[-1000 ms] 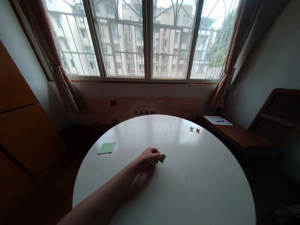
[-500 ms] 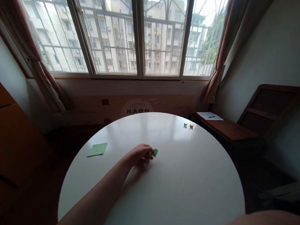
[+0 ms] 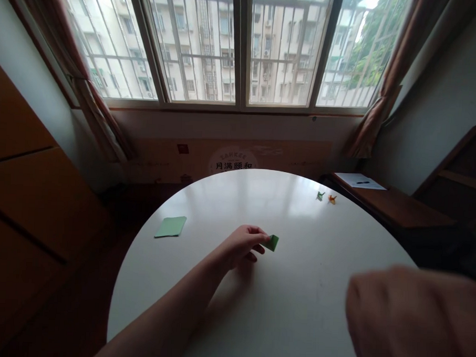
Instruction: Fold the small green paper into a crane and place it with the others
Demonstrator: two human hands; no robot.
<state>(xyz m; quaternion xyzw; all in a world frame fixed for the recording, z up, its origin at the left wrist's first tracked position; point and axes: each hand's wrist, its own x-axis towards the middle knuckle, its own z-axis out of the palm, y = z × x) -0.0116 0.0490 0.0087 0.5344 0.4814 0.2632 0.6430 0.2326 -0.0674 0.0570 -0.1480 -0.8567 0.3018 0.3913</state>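
Two hands now seem available for the work: right hand (image 3: pixel 413 320) newly entered at four o'clock (grip too blurred to tell), left hand (image 3: pixel 245 243) pinching folded green paper (image 3: pixel 273 243).

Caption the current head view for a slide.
Left hand holds small folded green paper over round white table, right hand blurred.

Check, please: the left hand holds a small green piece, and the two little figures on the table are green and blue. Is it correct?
The blue is wrong: the head view shows a green figure and an orange figure. The left hand does hold the small green piece.
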